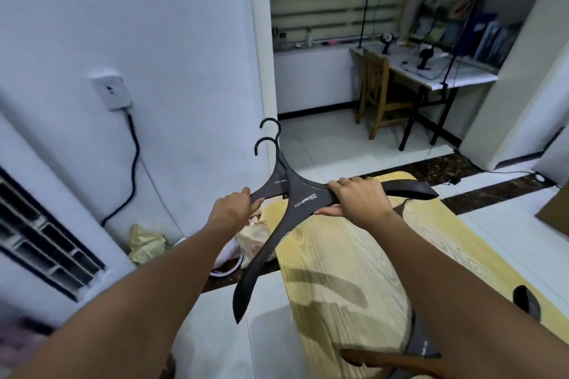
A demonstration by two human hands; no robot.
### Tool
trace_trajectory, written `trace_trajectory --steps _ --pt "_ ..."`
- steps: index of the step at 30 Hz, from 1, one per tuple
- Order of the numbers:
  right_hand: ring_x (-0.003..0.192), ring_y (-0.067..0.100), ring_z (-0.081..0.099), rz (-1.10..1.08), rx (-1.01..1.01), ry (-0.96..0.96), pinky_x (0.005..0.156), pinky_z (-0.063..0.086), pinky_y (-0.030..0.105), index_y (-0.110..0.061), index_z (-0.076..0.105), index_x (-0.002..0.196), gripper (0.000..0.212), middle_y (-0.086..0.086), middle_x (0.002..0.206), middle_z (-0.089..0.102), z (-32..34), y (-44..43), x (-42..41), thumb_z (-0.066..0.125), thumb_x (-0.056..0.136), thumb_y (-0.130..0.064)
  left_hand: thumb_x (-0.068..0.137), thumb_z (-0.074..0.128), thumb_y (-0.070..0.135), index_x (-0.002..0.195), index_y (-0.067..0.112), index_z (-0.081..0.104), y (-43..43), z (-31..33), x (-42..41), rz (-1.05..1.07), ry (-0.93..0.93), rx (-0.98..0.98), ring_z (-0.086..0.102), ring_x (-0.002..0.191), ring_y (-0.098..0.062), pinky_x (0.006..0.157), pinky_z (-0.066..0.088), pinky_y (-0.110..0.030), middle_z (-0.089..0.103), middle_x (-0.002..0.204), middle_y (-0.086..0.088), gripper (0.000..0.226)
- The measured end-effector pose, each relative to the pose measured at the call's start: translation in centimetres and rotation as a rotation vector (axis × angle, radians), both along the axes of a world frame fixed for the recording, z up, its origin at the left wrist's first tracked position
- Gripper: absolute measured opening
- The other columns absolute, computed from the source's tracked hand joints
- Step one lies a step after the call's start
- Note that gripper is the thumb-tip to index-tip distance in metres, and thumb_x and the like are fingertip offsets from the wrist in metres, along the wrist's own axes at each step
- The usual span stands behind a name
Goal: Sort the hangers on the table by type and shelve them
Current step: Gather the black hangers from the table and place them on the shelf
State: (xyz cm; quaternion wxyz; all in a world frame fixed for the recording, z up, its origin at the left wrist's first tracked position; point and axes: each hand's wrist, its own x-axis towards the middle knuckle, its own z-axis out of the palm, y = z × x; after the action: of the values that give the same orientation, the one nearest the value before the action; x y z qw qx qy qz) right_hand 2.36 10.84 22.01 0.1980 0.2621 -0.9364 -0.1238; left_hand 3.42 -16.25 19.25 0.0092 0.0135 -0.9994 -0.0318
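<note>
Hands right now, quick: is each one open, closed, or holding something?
Left hand: grips one arm of the rear black hanger.
Right hand: grips one arm of the front black hanger.

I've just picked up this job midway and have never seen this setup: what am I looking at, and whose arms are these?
There is no machine here. Those are a person's bare arms, seen by one wide camera worn on their head, looking forward and down. The left hand and the right hand each grip an arm of two black hangers, held overlapped above a pale wooden table with the hooks pointing away. At the table's near end lie a dark hanger and a brown hanger.
</note>
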Motion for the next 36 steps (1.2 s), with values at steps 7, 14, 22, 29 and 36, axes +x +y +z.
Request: trace_trajectory --steps 7,14,22,29,36 --pt "0.087 0.022 0.065 0.134 -0.094 0.044 0.058 0.036 0.030 -0.022 0.055 0.101 0.071 -0.002 0.096 0.066 3.5 -4.8 2.8 0.029 0.075 -0.083 0.095 0.028 0.057 0.091 0.013 0.039 -5.9 4.0 4.3 0.094 0.091 -0.010 0.061 0.086 -0.033 0.066 0.038 -0.035 0.064 0.089 -0.012 0.045" --pt "0.077 0.025 0.066 0.303 -0.150 0.094 0.054 0.031 0.027 -0.018 0.060 0.091 0.067 0.001 0.084 0.067 6.5 -13.1 5.1 0.041 0.075 -0.080 0.094 0.030 0.057 0.101 0.017 0.044 -12.9 7.2 10.3 0.234 0.165 0.003 0.060 0.082 -0.030 0.061 0.035 -0.032 0.062 0.081 -0.008 0.043" --pt "0.079 0.021 0.064 0.487 -0.303 0.096 0.055 0.031 0.027 -0.023 0.064 0.092 0.068 -0.004 0.081 0.066 9.4 -25.2 9.9 0.045 0.068 -0.084 0.083 0.046 0.068 0.093 0.022 0.053 -23.1 10.3 20.8 0.437 0.254 0.011 0.063 0.083 -0.028 0.061 0.036 -0.030 0.059 0.075 0.001 0.048" --pt "0.070 0.022 0.064 0.712 -0.356 0.096 0.053 0.033 0.027 -0.022 0.065 0.084 0.066 -0.003 0.073 0.065 11.1 -35.9 18.7 0.048 0.065 -0.084 0.084 0.043 0.067 0.085 0.023 0.045 -30.3 12.4 33.5 0.572 0.291 -0.177 0.064 0.088 -0.030 0.062 0.042 -0.034 0.068 0.089 -0.003 0.044" --pt "0.066 0.022 0.064 0.871 -0.335 0.087 0.052 0.034 0.027 -0.021 0.064 0.079 0.068 -0.003 0.068 0.063 11.0 -43.5 28.5 0.046 0.065 -0.084 0.087 0.043 0.063 0.092 0.022 0.048 -34.3 12.6 46.5 0.749 0.292 -0.252 0.063 0.093 -0.030 0.061 0.036 -0.033 0.068 0.099 -0.005 0.042"
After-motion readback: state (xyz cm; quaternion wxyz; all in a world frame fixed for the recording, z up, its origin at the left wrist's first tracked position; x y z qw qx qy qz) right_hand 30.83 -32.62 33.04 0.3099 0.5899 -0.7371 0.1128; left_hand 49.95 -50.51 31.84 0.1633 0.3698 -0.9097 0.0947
